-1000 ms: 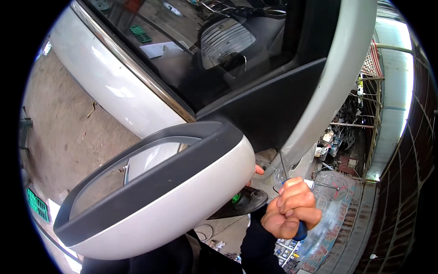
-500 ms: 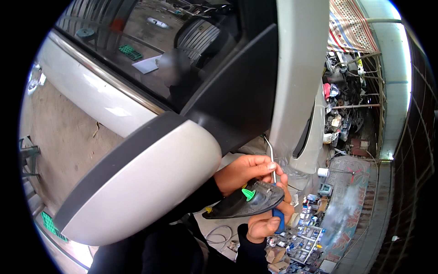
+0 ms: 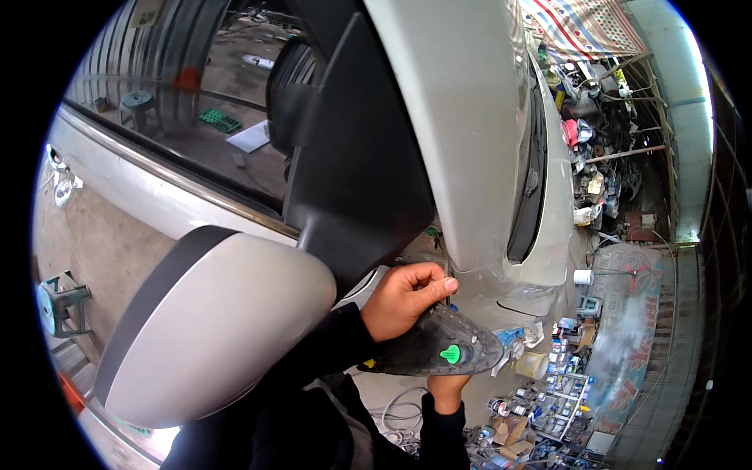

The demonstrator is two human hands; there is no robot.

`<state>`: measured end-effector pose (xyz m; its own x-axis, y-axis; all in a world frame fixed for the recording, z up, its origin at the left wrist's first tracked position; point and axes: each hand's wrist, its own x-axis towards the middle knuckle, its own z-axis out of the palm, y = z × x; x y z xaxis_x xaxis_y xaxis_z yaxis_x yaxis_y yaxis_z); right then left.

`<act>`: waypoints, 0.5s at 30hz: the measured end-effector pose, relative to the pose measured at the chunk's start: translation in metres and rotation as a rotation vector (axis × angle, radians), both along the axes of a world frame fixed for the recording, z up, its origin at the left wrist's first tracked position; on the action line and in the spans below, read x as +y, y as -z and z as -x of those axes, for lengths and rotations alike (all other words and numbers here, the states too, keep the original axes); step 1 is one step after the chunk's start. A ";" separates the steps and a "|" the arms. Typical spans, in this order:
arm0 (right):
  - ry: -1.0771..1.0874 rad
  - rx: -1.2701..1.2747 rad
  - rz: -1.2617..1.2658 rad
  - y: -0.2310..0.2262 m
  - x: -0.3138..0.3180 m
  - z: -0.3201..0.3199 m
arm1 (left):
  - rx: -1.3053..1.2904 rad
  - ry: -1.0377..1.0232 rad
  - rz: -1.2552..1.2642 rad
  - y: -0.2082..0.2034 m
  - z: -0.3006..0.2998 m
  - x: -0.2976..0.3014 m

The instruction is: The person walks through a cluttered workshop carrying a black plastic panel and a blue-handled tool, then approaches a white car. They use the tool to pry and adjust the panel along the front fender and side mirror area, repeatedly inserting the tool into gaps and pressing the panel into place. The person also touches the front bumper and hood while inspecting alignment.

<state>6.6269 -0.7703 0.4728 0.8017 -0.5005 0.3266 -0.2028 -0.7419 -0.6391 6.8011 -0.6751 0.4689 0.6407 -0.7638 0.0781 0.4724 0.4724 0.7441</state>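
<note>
A black triangular trim panel (image 3: 407, 354) with a bright green clip (image 3: 450, 355) is tilted below the door mirror (image 3: 227, 313). Over its upper edge, my left hand (image 3: 403, 298) is closed, thumb against bent fingers. A thin metal rod (image 3: 446, 254), partly visible, runs up from that pinch towards the gap at the car body. Of my right hand (image 3: 448, 390), only the wrist end shows beneath the panel, and its fingers are hidden. The blue handle seen earlier is out of sight behind the panel.
The silver car's door and black mirror base (image 3: 368, 172) stand close in front. At right lie bottles and cans on a rack (image 3: 576, 407), cardboard boxes (image 3: 511, 431) and a hose (image 3: 399, 411). A stool (image 3: 63, 301) stands far left.
The view has shifted, bringing more of the car's front into sight. The trim panel has turned so its clip side faces me more, now covering my right fingers and the blue handle.
</note>
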 end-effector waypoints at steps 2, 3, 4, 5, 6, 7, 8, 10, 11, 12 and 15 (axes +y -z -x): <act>-0.055 0.072 -0.017 -0.006 -0.013 -0.008 | -0.039 -0.045 -0.063 0.002 0.000 -0.002; -0.069 0.090 -0.039 -0.006 -0.019 -0.010 | -0.061 -0.067 -0.093 0.003 -0.002 -0.004; -0.084 0.108 -0.061 -0.004 -0.023 -0.012 | -0.070 -0.069 -0.103 0.003 -0.003 -0.005; -0.096 0.028 -0.029 0.006 -0.028 -0.014 | -0.078 -0.071 -0.114 0.003 -0.004 -0.005; -0.106 0.040 -0.017 0.004 -0.029 -0.018 | -0.084 -0.075 -0.129 0.003 -0.004 -0.006; -0.116 0.052 -0.005 -0.001 -0.030 -0.026 | -0.073 -0.075 -0.126 0.002 -0.004 -0.006; -0.127 0.063 0.007 -0.005 -0.031 -0.032 | -0.062 -0.076 -0.123 0.001 -0.005 -0.007; -0.143 0.100 -0.033 -0.008 -0.040 -0.040 | -0.050 -0.089 -0.130 0.000 -0.004 -0.008; -0.151 0.118 -0.053 -0.008 -0.044 -0.042 | -0.047 -0.098 -0.134 0.000 -0.003 -0.010; -0.118 0.117 -0.101 -0.006 -0.042 -0.042 | -0.044 -0.103 -0.142 0.001 -0.002 -0.010; -0.040 0.108 -0.197 0.001 -0.037 -0.043 | -0.080 -0.101 -0.142 -0.001 -0.003 -0.009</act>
<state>6.6702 -0.8070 0.4723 0.8471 -0.5134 0.1372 -0.2509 -0.6140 -0.7484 6.8040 -0.6844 0.4696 0.7108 -0.7029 0.0282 0.3643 0.4021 0.8400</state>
